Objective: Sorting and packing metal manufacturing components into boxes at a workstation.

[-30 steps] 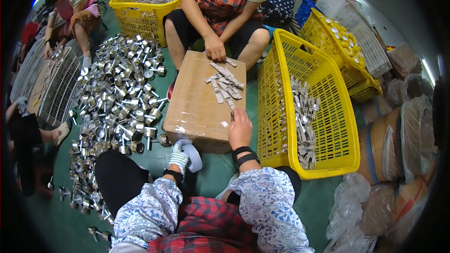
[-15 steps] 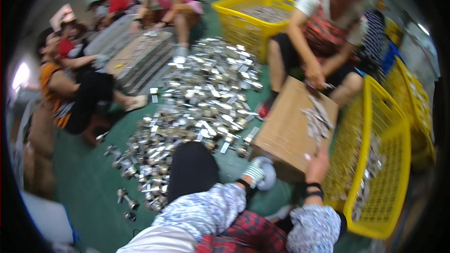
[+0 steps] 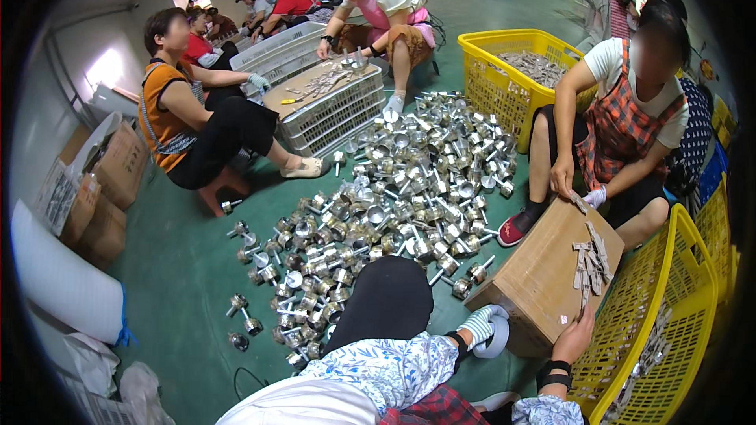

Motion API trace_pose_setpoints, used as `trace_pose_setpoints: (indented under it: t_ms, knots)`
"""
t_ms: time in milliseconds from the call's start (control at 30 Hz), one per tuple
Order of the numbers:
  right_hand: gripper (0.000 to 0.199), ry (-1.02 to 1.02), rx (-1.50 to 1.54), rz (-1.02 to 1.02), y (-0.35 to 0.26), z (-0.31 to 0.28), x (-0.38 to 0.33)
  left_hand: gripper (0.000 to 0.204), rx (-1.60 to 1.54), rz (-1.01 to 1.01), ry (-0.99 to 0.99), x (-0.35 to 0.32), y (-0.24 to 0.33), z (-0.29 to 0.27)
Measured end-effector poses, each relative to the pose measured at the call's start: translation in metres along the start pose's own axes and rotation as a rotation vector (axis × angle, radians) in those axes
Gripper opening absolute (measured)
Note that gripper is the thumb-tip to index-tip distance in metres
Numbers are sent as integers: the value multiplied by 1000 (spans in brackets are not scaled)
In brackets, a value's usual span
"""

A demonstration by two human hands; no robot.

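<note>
My left hand (image 3: 477, 324), in a striped glove, is closed around a round light-grey piece (image 3: 497, 335) beside the near left corner of a cardboard box (image 3: 528, 267). What kind of piece it is I cannot make out. At the box's near right edge, my bare right hand (image 3: 576, 334) has its fingertips closed on the end of a flat grey strip (image 3: 585, 297). More such strips (image 3: 592, 261) lie in a loose heap on the box top. Left of my knee spreads a big pile of metal cup-shaped parts with stems (image 3: 409, 189) on the green floor.
Across the box sits a co-worker (image 3: 622, 126), both hands at its far edge. Yellow baskets stand at the right (image 3: 654, 323) and behind the pile (image 3: 504, 98). Two more people (image 3: 378, 8) (image 3: 189, 102) sit by a grey crate (image 3: 331, 118). A white roll (image 3: 71, 283) lies left.
My view has swung up and to the left, so the scene sits lower and further right, and the blur is gone. Both my hands keep their places beside the box.
</note>
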State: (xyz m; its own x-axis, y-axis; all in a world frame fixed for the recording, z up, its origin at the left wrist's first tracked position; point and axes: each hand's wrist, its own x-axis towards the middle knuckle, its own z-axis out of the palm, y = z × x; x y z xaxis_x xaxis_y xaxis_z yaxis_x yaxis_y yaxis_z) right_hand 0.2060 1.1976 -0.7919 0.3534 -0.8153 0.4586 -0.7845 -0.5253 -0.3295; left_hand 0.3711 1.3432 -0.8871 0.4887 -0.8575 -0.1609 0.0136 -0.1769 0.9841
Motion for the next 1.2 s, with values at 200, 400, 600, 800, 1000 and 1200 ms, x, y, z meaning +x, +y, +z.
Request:
trace_pose_setpoints:
  t_ms: [200, 400, 600, 800, 1000, 1200]
  knots:
    - [37, 0, -4, -4, 2, 2, 0, 45, -13, 12, -12, 0, 0, 0]
    - [38, 3, -24, 4, 2, -1, -1, 44, -10, 23, -16, -1, 2, 1]
    - [39, 4, -13, 4, -2, -1, -1, 47, -10, 10, -7, 0, -5, 0]
    - [37, -4, -29, 19, -5, -4, 0, 48, 1, -57, -13, -1, 0, 1]
    - [40, 8, -34, 11, -7, -3, 1, 48, -28, -50, 3, -4, 5, -4]
    - [38, 54, -21, 9, -5, -4, -1, 47, -38, -58, -14, -6, 11, 0]
